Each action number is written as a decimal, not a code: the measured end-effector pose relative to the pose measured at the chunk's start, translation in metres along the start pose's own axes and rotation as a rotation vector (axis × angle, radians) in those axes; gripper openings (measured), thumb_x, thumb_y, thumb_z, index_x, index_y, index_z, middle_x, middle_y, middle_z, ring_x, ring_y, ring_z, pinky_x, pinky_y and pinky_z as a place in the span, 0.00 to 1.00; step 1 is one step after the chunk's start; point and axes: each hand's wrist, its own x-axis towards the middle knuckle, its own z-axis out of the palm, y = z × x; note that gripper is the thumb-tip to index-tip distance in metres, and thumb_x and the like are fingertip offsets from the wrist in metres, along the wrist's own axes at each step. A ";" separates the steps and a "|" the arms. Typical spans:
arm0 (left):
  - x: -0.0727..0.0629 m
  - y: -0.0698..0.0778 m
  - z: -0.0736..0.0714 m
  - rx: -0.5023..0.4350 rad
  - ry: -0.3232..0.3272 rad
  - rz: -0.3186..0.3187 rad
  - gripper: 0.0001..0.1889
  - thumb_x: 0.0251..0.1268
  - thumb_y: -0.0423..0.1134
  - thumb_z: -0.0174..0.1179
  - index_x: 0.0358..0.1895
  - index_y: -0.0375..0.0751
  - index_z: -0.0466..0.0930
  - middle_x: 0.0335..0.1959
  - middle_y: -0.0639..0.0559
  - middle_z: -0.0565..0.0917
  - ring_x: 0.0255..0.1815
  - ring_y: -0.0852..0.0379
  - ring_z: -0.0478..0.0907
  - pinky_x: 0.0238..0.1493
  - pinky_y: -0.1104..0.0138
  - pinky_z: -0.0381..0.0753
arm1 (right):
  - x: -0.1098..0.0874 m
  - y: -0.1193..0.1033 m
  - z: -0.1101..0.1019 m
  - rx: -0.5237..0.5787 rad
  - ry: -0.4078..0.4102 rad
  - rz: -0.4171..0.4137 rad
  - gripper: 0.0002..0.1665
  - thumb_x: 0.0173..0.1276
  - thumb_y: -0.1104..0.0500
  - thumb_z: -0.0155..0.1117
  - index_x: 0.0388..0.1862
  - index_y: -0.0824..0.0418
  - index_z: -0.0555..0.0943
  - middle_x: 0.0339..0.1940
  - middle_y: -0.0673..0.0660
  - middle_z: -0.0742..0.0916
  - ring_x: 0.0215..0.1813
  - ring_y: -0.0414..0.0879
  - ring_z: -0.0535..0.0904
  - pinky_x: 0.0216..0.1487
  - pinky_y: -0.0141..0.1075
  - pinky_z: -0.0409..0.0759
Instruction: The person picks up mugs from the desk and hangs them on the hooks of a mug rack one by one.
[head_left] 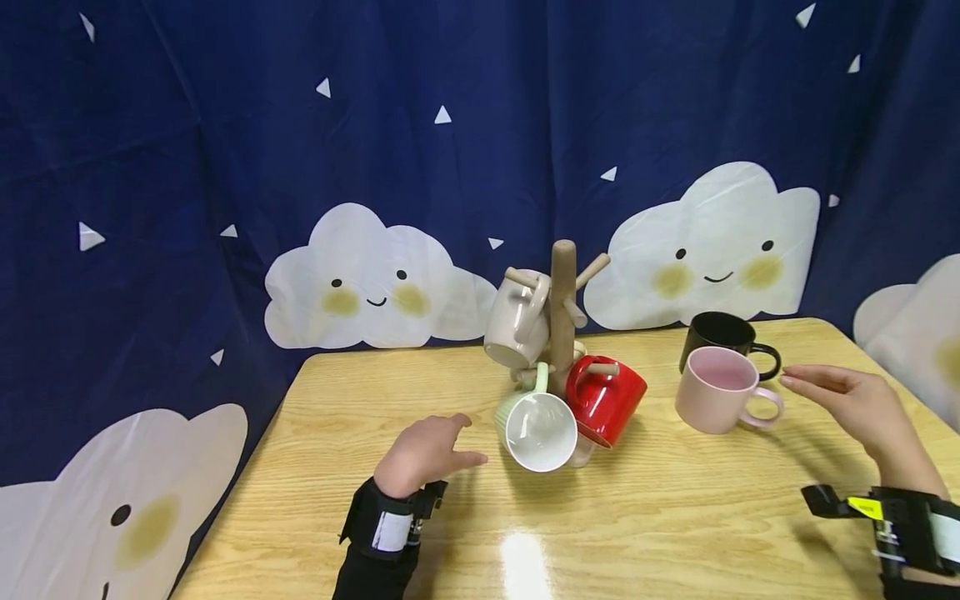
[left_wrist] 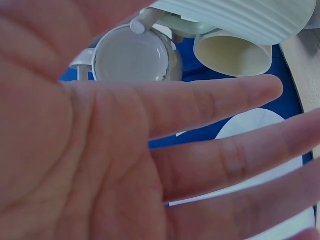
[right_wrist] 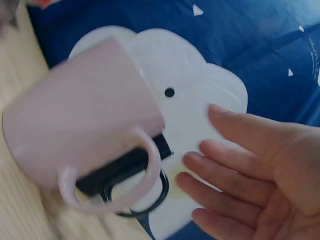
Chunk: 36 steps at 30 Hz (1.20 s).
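Note:
My left hand is held out just left of a pale green mug, which hangs by its handle on a wooden mug tree. In the left wrist view the fingers are spread and straight, holding nothing. On the right, my right hand hovers beside the handle of a pink mug. The right wrist view shows a gap between its fingers and that handle. Behind the pink mug stands a black mug, partly hidden by it.
A red mug hangs low on the tree's right side, and a white mug higher on its left. Another cream mug shows in the left wrist view. A dark blue cloth with clouds hangs behind the wooden table.

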 end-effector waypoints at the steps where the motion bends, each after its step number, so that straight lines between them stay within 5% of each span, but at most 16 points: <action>1: 0.000 0.000 0.000 0.001 0.000 -0.001 0.32 0.55 0.53 0.62 0.58 0.36 0.71 0.46 0.41 0.83 0.45 0.46 0.80 0.44 0.57 0.78 | 0.000 0.001 0.000 -0.061 -0.018 -0.033 0.35 0.61 0.40 0.60 0.55 0.67 0.76 0.38 0.33 0.84 0.44 0.30 0.72 0.46 0.58 0.69; 5: -0.001 0.000 0.000 0.003 0.004 -0.005 0.32 0.54 0.53 0.63 0.58 0.36 0.72 0.46 0.42 0.83 0.45 0.47 0.80 0.44 0.57 0.78 | 0.001 0.001 0.004 -0.273 -0.098 -0.187 0.32 0.56 0.45 0.67 0.49 0.69 0.79 0.44 0.71 0.83 0.44 0.61 0.79 0.38 0.52 0.73; 10: 0.000 0.001 0.000 0.002 0.006 0.002 0.31 0.54 0.52 0.63 0.58 0.35 0.72 0.47 0.41 0.82 0.46 0.46 0.80 0.46 0.56 0.77 | 0.003 -0.002 0.013 -0.342 -0.160 -0.254 0.30 0.52 0.47 0.70 0.43 0.71 0.80 0.36 0.69 0.86 0.45 0.70 0.78 0.40 0.56 0.73; 18: 0.000 0.001 0.003 0.009 0.002 -0.005 0.31 0.54 0.53 0.63 0.58 0.36 0.72 0.48 0.41 0.82 0.47 0.46 0.79 0.47 0.56 0.77 | 0.004 -0.001 0.019 -0.314 -0.092 -0.292 0.23 0.63 0.50 0.61 0.40 0.72 0.81 0.36 0.72 0.84 0.42 0.70 0.78 0.37 0.57 0.74; 21: 0.000 0.002 0.002 0.012 0.003 -0.004 0.31 0.54 0.53 0.63 0.58 0.36 0.72 0.48 0.41 0.82 0.48 0.46 0.79 0.47 0.56 0.77 | 0.006 0.000 0.021 -0.319 -0.081 -0.294 0.21 0.64 0.51 0.60 0.38 0.71 0.81 0.34 0.70 0.85 0.37 0.64 0.80 0.35 0.53 0.75; 26: -0.001 0.002 0.002 0.009 0.005 0.002 0.31 0.54 0.52 0.63 0.57 0.36 0.72 0.48 0.41 0.82 0.47 0.46 0.80 0.46 0.56 0.77 | 0.004 -0.006 0.019 -0.333 -0.035 -0.321 0.14 0.65 0.55 0.59 0.32 0.66 0.83 0.26 0.59 0.85 0.28 0.36 0.73 0.29 0.37 0.70; 31: -0.001 0.001 0.002 -0.003 0.005 -0.010 0.32 0.54 0.53 0.63 0.58 0.36 0.71 0.47 0.40 0.82 0.45 0.46 0.80 0.45 0.56 0.77 | -0.008 -0.026 0.001 -0.307 0.006 -0.269 0.18 0.67 0.54 0.57 0.35 0.69 0.82 0.25 0.59 0.86 0.27 0.26 0.67 0.26 0.32 0.66; 36: 0.000 0.000 0.001 -0.002 0.006 -0.019 0.32 0.54 0.54 0.62 0.58 0.36 0.71 0.46 0.40 0.82 0.45 0.46 0.80 0.45 0.56 0.77 | -0.024 -0.046 -0.016 -0.202 0.141 -0.261 0.18 0.68 0.55 0.56 0.39 0.71 0.81 0.20 0.29 0.80 0.27 0.13 0.61 0.22 0.24 0.64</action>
